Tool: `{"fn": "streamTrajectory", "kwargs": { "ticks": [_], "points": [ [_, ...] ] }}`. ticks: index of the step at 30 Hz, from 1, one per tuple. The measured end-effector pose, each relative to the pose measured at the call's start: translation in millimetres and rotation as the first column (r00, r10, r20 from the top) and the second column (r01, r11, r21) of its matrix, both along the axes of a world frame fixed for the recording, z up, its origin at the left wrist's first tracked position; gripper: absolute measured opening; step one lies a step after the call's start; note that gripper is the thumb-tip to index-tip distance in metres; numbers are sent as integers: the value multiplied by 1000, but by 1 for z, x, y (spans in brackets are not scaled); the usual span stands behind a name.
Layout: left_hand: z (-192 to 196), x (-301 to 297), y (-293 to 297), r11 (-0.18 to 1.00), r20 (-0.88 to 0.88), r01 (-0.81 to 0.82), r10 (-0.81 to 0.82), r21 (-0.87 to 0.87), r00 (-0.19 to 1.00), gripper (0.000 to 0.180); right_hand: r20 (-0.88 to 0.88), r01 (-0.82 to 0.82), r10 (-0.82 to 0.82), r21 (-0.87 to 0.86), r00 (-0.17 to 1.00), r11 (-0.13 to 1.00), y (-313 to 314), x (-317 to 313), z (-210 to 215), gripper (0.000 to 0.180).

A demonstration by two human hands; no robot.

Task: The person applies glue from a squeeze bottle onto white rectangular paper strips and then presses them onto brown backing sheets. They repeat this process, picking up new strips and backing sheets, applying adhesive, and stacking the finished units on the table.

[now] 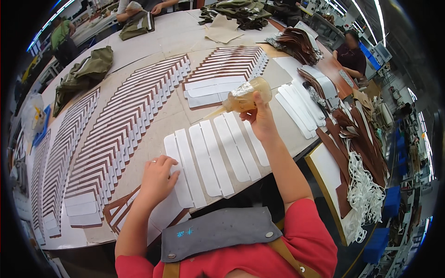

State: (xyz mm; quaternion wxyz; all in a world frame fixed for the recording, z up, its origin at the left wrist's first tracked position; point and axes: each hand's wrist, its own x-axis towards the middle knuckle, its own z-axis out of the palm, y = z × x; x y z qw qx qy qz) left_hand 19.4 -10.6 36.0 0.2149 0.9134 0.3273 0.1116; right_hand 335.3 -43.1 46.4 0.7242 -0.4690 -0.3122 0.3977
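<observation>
My right hand [262, 118] grips a translucent, yellowish squeeze bottle [248, 95], tilted so its thin nozzle points down and left over the upper ends of several white strips [204, 160]. These flat strips, round-cornered at some ends, lie side by side on the table in front of me. Nothing shows in my left hand [160, 178], which rests beside the leftmost strip with loosely bent fingers apart. Beyond it, long overlapping rows of brown-edged white pieces [125, 116] slant across the table. A shorter overlapped row [227, 69] lies farther back.
More white strips [299, 109] lie to the right. Brown strips [357, 134] and a tangle of white tape [364, 194] cover a side board. Olive fabric [83, 76] lies at the left, with more at the back. Other people [351, 55] are around the table.
</observation>
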Motion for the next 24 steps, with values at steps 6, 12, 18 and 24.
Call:
{"fn": "streamTrajectory", "kwargs": {
  "ticks": [6,12,18,24],
  "points": [
    [9,23,-26,976,58,198,-203,94,977,20,43,-15,19,-98,999,995,12,-2,-13,66],
    [0,31,-31,968,65,235,-242,92,968,23,77,-44,53,-122,996,992,20,0,-17,68],
    [-8,35,-19,969,131,221,-235,109,963,22,57,-50,57,-129,997,990,21,1,-21,67],
    [-16,34,-15,969,197,216,-237,121,951,22,52,-44,51,-140,997,989,23,5,-25,62]
  ]
}}
